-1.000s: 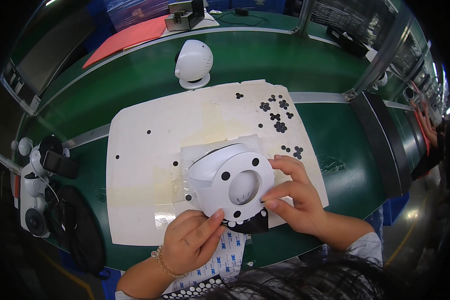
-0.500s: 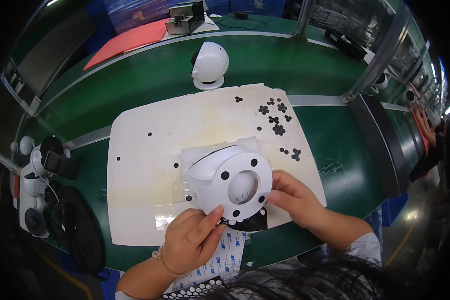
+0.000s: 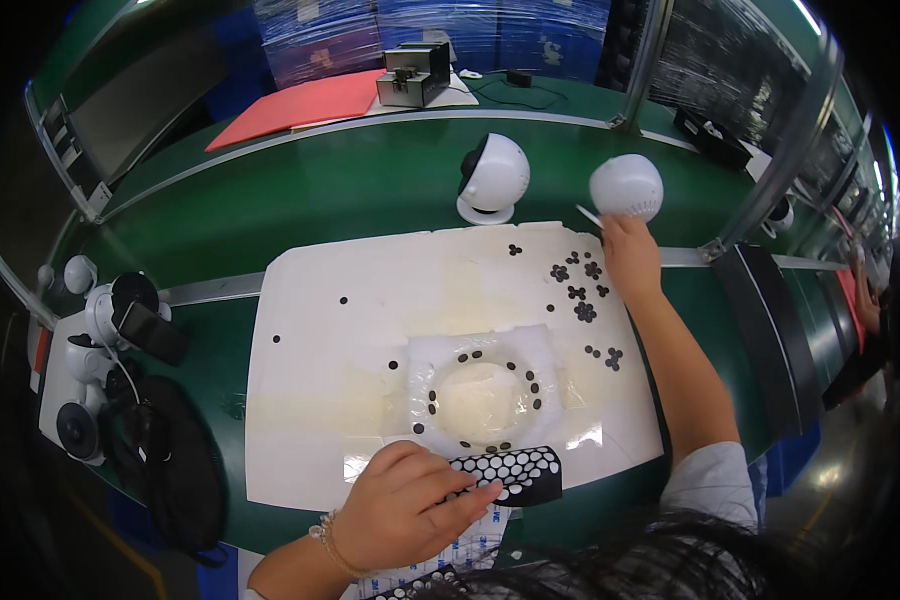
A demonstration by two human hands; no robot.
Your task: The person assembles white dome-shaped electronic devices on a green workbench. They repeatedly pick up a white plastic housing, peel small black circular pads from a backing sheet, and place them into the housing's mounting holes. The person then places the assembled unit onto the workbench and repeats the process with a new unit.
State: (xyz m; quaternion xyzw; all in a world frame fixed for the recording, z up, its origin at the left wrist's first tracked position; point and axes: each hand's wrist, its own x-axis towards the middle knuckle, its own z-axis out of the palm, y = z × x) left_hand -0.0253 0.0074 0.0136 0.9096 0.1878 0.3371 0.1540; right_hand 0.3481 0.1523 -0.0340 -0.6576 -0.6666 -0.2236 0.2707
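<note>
My right hand (image 3: 630,240) is stretched out to the far right, closed around the lower part of a white round-headed camera (image 3: 627,187). The edge of its base shows beside my fingers. Near the front edge of the bench, my left hand (image 3: 405,505) has finger and thumb on a black sheet of white round pads (image 3: 510,470); whether it grips the sheet firmly is hard to see. Beyond that sheet lies a plastic-covered foam pad (image 3: 430,365) with a round hollow and several black dots around it. A second white camera (image 3: 495,175) stands upright on its base to the left of my right hand.
Clusters of black dots (image 3: 584,312) lie on the white board (image 3: 310,400). White devices and a black pouch (image 3: 178,465) are at the left. A long black box (image 3: 760,320) lies at the right, and a metal fixture (image 3: 415,75) stands behind the rail.
My right hand has carried the white camera from the foam pad to the far right, uncovering the pad. My left hand has left the camera and is at the black sheet. The view has shifted.
</note>
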